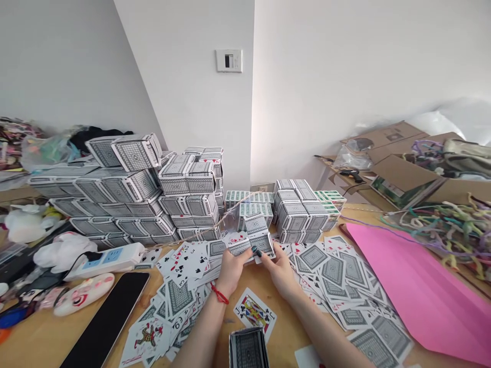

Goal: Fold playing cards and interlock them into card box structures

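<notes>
Between my two hands is a small construction of folded playing cards with grey patterned backs. My left hand, with a red string bracelet at the wrist, grips its left side. My right hand closes on the right side, and both thumbs press near its middle. The fingers behind the cards are hidden. Below the hands, a jack of clubs lies face up on the wooden table. Nearer to me stands an open box made of cards.
Loose cards spread on the left and right. Stacked card blocks rise at the back left, with more blocks at the back right. A black phone, power strip and pink sheet flank the work area.
</notes>
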The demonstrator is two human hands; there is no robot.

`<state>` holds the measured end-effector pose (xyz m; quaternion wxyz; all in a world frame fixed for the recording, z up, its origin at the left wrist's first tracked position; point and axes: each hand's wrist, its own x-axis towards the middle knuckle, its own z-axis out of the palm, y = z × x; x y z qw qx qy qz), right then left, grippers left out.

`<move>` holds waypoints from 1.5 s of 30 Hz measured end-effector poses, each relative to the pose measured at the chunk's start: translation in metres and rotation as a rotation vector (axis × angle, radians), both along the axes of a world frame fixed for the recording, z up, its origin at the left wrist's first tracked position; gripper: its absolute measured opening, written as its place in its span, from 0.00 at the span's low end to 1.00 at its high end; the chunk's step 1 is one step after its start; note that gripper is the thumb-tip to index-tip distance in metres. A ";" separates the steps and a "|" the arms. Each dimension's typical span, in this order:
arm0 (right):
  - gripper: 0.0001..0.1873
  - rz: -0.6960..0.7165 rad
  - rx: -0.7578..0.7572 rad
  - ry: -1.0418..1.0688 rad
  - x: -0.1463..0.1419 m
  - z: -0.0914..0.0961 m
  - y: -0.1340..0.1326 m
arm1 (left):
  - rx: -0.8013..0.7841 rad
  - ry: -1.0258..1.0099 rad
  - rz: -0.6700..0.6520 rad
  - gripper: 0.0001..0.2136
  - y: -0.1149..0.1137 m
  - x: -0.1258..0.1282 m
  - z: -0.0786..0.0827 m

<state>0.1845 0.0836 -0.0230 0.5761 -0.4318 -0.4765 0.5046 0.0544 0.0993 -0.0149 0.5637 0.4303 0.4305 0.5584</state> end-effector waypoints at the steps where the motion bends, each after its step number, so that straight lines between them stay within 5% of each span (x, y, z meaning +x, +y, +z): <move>1: 0.18 -0.014 -0.027 0.041 0.000 -0.002 0.001 | 0.010 0.023 0.003 0.12 0.000 0.000 0.000; 6: 0.14 -0.006 -0.129 0.266 0.007 -0.009 0.006 | 0.075 0.100 -0.034 0.16 0.000 -0.008 0.004; 11: 0.14 0.054 -0.162 0.118 0.011 -0.010 0.005 | 0.079 0.010 -0.023 0.27 0.004 -0.020 0.011; 36: 0.13 -0.016 -0.079 -0.137 0.012 -0.022 0.008 | -0.066 0.099 -0.016 0.27 0.007 -0.021 0.000; 45: 0.17 0.030 -0.170 -0.014 0.010 -0.002 0.002 | -0.085 0.046 -0.018 0.25 0.007 -0.018 0.004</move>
